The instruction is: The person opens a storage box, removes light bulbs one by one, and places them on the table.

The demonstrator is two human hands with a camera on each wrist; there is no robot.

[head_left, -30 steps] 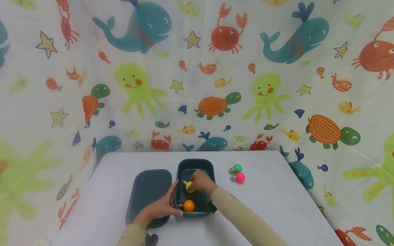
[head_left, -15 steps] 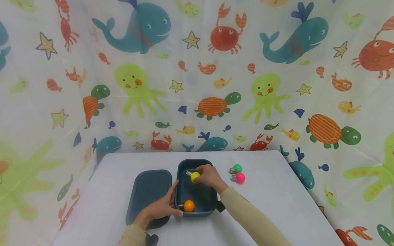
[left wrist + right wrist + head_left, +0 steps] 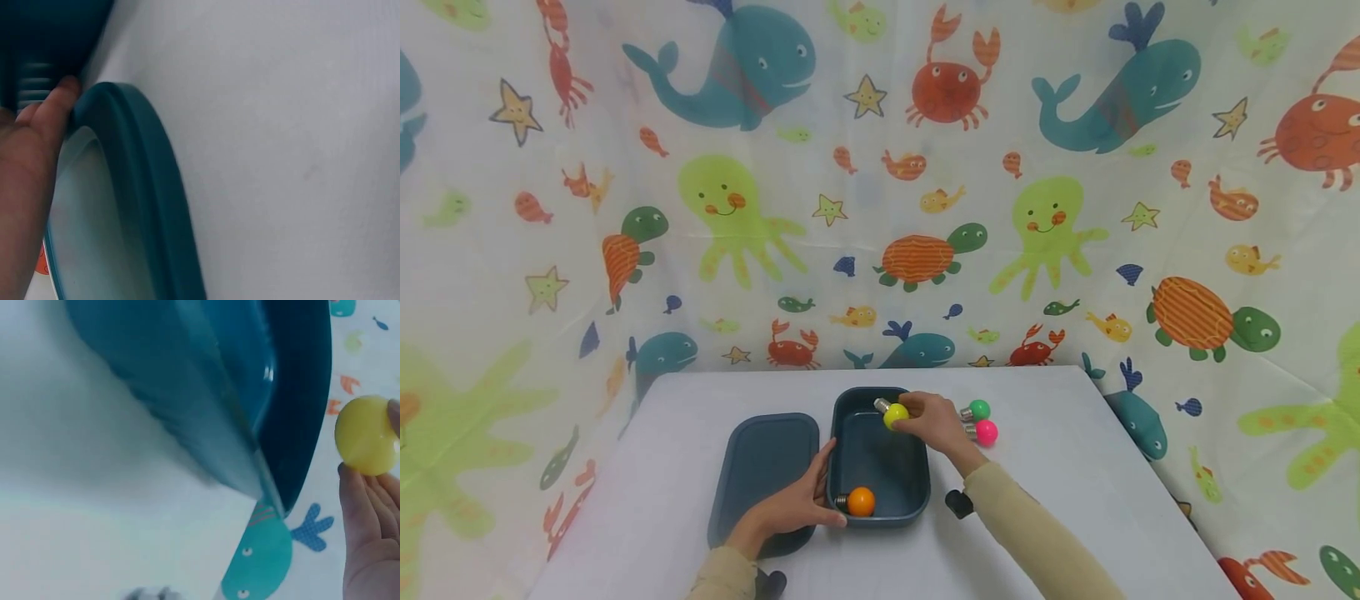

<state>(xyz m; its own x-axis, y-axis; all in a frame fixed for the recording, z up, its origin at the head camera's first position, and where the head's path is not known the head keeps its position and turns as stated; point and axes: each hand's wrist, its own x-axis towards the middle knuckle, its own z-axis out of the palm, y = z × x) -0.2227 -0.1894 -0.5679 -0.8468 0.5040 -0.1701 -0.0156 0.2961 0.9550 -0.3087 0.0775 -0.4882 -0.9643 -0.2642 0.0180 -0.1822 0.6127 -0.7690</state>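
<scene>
A yellow light bulb [image 3: 896, 416] is pinched by my right hand [image 3: 934, 418] above the far right part of a dark blue box [image 3: 880, 521]. In the right wrist view the yellow bulb [image 3: 367, 435] sits between thumb and fingers, above the box's rim. An orange bulb [image 3: 861, 502] lies inside the box at its near left corner. My left hand [image 3: 792, 505] rests against the box's left side, fingers extended along the wall and thumb at the near corner. The left wrist view shows that hand [image 3: 39, 134] touching the box [image 3: 53, 31].
A dark blue lid [image 3: 767, 467] lies on the white table left of the box, partly under my left forearm. Right of the box lie a green bulb [image 3: 980, 409] and a pink bulb [image 3: 987, 432]. A sea-animal patterned curtain [image 3: 880, 192] hangs behind the table.
My right hand has lifted the yellow bulb from inside the box and carried it to the right, toward the far right rim. The left hand has stayed in place.
</scene>
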